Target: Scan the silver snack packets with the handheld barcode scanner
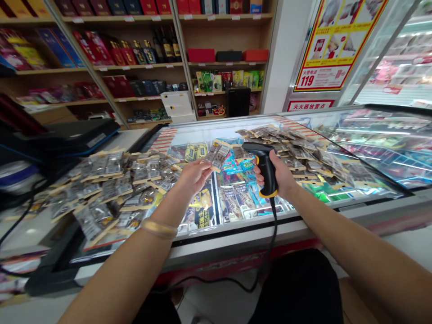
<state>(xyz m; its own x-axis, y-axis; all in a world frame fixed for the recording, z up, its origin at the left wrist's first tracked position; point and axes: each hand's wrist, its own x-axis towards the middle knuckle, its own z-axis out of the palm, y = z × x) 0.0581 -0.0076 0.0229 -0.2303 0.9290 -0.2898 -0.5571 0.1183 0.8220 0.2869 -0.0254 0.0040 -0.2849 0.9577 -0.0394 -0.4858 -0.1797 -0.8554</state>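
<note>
Forearms (354, 243) nearest cam. L hand (192, 177) pinches packet (218, 155), thumb & fingertips tog.; R hand (284, 176) clamps scanner (268, 173), nose twd packet, above freezer (243, 235).

Shelves (222, 17) w/ boxes (201, 55); fire poster (337, 49) on wall (280, 58).

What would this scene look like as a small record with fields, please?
left hand: pinches a small packet by its near edge
right hand: wrapped around the handle of a black and yellow scanner
cable: hangs from the scanner's handle
left pile: many similar packets
right pile: more such packets, on the glass
display case: glass-topped, with bagged goods inside
left wrist: gold-coloured bangle
background: shelves with boxes and bottles
</note>
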